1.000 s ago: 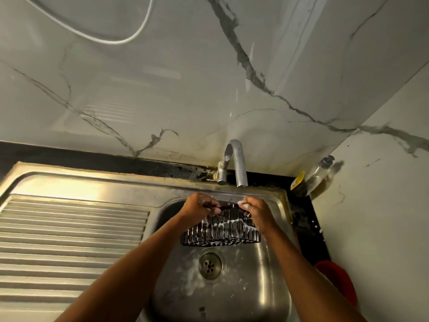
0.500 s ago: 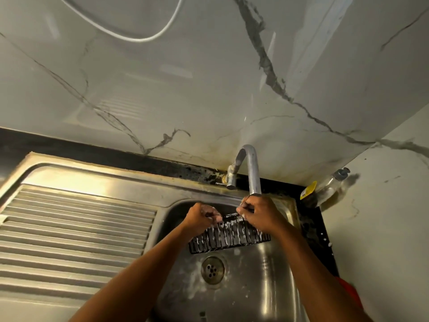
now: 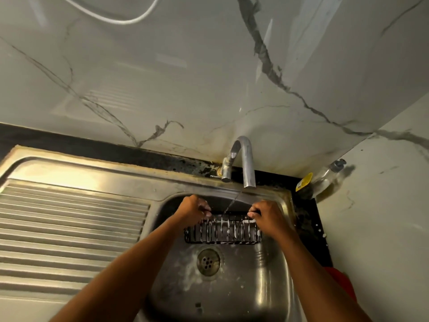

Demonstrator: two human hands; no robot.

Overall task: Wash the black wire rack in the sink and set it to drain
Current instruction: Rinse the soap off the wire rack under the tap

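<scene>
The black wire rack (image 3: 223,231) hangs level over the steel sink basin (image 3: 262,275), streaked with white suds. My left hand (image 3: 192,210) grips its upper left rim and my right hand (image 3: 267,216) grips its upper right rim. A thin stream of water falls from the curved metal tap (image 3: 246,163) onto the rack's top edge between my hands. The drain (image 3: 208,261) lies just below the rack, with foam around it.
A ribbed steel draining board (image 3: 69,233) stretches to the left of the basin. A clear soap bottle with a yellow label (image 3: 322,178) leans in the back right corner. Something red (image 3: 341,282) sits at the right edge. Marble walls close in behind and to the right.
My right hand has slid from the rack's middle out to its right end. The rack now hangs level and faces me, under the tap's stream.
</scene>
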